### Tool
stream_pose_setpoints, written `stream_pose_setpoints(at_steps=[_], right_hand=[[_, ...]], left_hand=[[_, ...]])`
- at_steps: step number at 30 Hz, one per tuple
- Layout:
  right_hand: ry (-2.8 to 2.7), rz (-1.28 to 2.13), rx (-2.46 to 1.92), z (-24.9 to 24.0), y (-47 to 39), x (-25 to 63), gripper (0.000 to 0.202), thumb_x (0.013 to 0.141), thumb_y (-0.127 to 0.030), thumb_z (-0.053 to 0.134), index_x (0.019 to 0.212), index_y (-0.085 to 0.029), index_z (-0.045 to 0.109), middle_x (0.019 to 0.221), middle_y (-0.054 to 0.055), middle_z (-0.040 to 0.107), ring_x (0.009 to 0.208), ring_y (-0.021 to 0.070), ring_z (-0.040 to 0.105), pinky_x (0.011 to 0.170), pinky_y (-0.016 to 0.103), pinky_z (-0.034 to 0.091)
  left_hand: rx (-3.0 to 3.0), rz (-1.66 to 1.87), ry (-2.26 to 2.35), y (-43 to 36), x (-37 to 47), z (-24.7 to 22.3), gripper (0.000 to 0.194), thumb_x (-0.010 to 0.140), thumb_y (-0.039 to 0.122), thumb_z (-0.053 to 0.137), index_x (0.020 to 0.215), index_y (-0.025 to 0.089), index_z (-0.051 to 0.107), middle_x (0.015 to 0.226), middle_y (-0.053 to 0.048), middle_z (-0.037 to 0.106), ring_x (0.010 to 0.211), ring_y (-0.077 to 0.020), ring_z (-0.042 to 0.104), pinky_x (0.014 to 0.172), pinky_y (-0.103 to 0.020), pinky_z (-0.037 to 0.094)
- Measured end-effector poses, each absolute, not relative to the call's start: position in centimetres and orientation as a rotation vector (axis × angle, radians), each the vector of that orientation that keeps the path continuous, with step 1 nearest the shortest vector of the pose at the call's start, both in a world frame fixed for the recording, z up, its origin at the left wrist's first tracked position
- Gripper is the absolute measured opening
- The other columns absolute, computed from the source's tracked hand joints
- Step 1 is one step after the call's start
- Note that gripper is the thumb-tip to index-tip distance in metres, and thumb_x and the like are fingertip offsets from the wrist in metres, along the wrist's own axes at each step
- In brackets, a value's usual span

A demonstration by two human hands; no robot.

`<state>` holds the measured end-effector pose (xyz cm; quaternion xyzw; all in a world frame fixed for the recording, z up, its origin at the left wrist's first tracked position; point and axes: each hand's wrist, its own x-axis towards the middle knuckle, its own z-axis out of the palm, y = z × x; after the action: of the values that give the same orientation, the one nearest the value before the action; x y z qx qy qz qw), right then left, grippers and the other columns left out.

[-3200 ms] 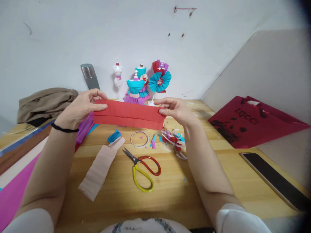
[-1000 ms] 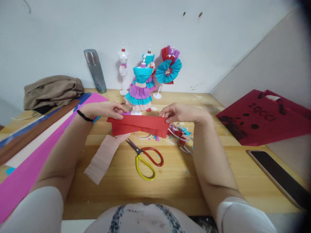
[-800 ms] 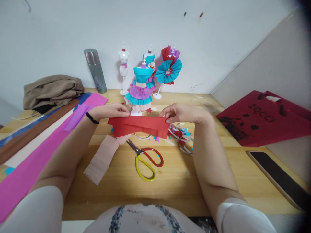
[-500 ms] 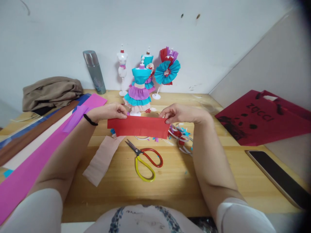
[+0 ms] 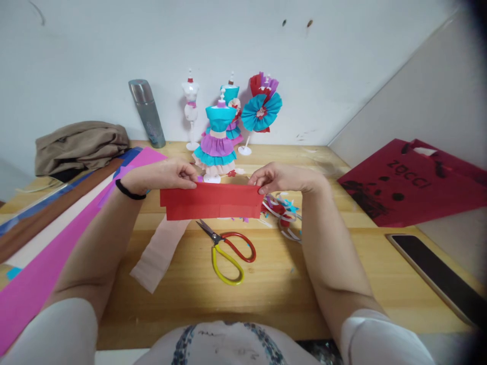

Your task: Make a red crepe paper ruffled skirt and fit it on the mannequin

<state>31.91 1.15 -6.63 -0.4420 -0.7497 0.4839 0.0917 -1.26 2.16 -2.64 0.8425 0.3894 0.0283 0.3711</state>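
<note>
Between my two hands a strip of red crepe paper (image 5: 213,202) is stretched out, folded over lengthwise, its layers uneven at the left end. My left hand (image 5: 173,174) pinches its top edge near the left. At the top right corner, my right hand (image 5: 276,177) pinches it too. Below the paper lie scissors (image 5: 220,248) with one red and one yellow handle, their blades slightly apart. A pale pink paper strip (image 5: 160,256) rests to their left, its upper end hidden behind the red paper.
Small mannequins, one in a ruffled paper dress (image 5: 219,132), stand behind my hands. A flask (image 5: 147,114), brown cloth (image 5: 81,147) and long paper sheets (image 5: 57,253) are leftward. Scraps (image 5: 285,213), a red bag (image 5: 411,187) and a phone (image 5: 433,276) are on the right.
My left hand has shifted slightly left, and the red paper has moved a little left and down at that end. My right hand has stayed nearly in place.
</note>
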Motion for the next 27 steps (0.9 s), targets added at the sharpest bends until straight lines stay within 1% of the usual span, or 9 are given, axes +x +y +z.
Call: stream_pose_setpoints(at_steps=[3, 5, 7, 9, 11, 14, 18, 23, 27], right_hand=[[-2.304, 1.330, -1.336, -6.3, 0.9, 31.3, 0.032, 0.072, -0.022, 0.073, 0.104, -0.016, 0.076, 0.088, 0.005, 0.075, 0.076, 0.0168, 0.064, 0.063, 0.024, 0.047], [-2.373, 1.195, -1.329, -6.0, 0.5, 30.4, 0.039, 0.074, -0.023, 0.072, 0.113, -0.013, 0.074, 0.106, 0.009, 0.075, 0.093, 0.0211, 0.066, 0.075, 0.027, 0.049], [-2.434, 1.146, -1.261, -5.9, 0.1, 28.9, 0.049, 0.077, -0.029, 0.072, 0.124, -0.013, 0.069, 0.123, 0.012, 0.071, 0.108, 0.0255, 0.065, 0.087, 0.032, 0.050], [-2.410, 1.113, -1.148, -6.2, -0.3, 27.1, 0.051, 0.082, -0.037, 0.070, 0.127, -0.014, 0.067, 0.131, 0.014, 0.068, 0.117, 0.0268, 0.063, 0.097, 0.035, 0.049], [-2.379, 1.063, -1.083, -6.8, -0.5, 25.3, 0.042, 0.084, -0.037, 0.068, 0.120, -0.016, 0.071, 0.127, 0.011, 0.070, 0.115, 0.0260, 0.064, 0.096, 0.034, 0.049], [-2.402, 1.012, -1.074, -7.9, -0.4, 23.6, 0.031, 0.083, -0.032, 0.068, 0.109, -0.015, 0.074, 0.106, 0.008, 0.075, 0.094, 0.0216, 0.067, 0.082, 0.030, 0.050], [-2.302, 1.127, -1.132, -8.9, 0.1, 23.5, 0.022, 0.082, -0.033, 0.066, 0.087, -0.013, 0.073, 0.075, 0.001, 0.067, 0.067, 0.0131, 0.055, 0.062, 0.025, 0.042], [-2.175, 1.288, -1.082, -8.8, 0.5, 24.2, 0.021, 0.073, -0.035, 0.068, 0.076, -0.014, 0.069, 0.071, 0.000, 0.063, 0.066, 0.0122, 0.052, 0.063, 0.025, 0.041], [-2.127, 1.288, -1.114, -8.1, 0.4, 24.8, 0.026, 0.072, -0.039, 0.068, 0.077, -0.014, 0.067, 0.074, 0.002, 0.064, 0.068, 0.0135, 0.053, 0.064, 0.027, 0.042]], left_hand=[[2.151, 0.056, 1.006, 2.1, -1.1, -2.7, 0.024, 0.074, 0.042, 0.063, 0.072, 0.018, 0.065, 0.064, 0.003, 0.055, 0.059, -0.0108, 0.046, 0.057, -0.023, 0.033], [2.165, 0.046, 0.994, 1.9, -0.8, -3.0, 0.023, 0.075, 0.040, 0.062, 0.069, 0.018, 0.064, 0.063, 0.003, 0.055, 0.059, -0.0111, 0.047, 0.056, -0.023, 0.033], [2.220, 0.050, 0.958, 1.7, -0.2, -3.2, 0.021, 0.075, 0.036, 0.059, 0.066, 0.017, 0.062, 0.062, 0.002, 0.054, 0.058, -0.0108, 0.046, 0.054, -0.024, 0.032], [2.286, 0.068, 0.936, 1.3, 0.3, -3.4, 0.018, 0.075, 0.031, 0.057, 0.065, 0.016, 0.062, 0.062, 0.002, 0.055, 0.057, -0.0106, 0.046, 0.053, -0.024, 0.032], [2.333, 0.073, 0.940, 0.8, 0.8, -3.4, 0.016, 0.076, 0.026, 0.055, 0.066, 0.015, 0.063, 0.061, 0.002, 0.056, 0.056, -0.0104, 0.046, 0.054, -0.025, 0.033], [2.360, 0.059, 0.947, 0.3, 1.0, -3.2, 0.016, 0.078, 0.023, 0.054, 0.066, 0.015, 0.061, 0.057, 0.003, 0.051, 0.053, -0.0090, 0.042, 0.053, -0.025, 0.032], [2.335, 0.041, 0.923, 0.4, 0.8, -3.1, 0.016, 0.078, 0.025, 0.054, 0.068, 0.014, 0.061, 0.058, 0.003, 0.050, 0.053, -0.0089, 0.042, 0.051, -0.024, 0.031], [2.296, 0.021, 1.000, 1.5, -0.1, -3.3, 0.019, 0.076, 0.033, 0.059, 0.073, 0.016, 0.067, 0.060, 0.003, 0.055, 0.056, -0.0109, 0.048, 0.052, -0.024, 0.031], [2.234, 0.012, 1.046, 2.5, -1.1, -3.5, 0.025, 0.074, 0.041, 0.061, 0.071, 0.017, 0.065, 0.061, 0.003, 0.056, 0.057, -0.0112, 0.048, 0.052, -0.023, 0.033]])
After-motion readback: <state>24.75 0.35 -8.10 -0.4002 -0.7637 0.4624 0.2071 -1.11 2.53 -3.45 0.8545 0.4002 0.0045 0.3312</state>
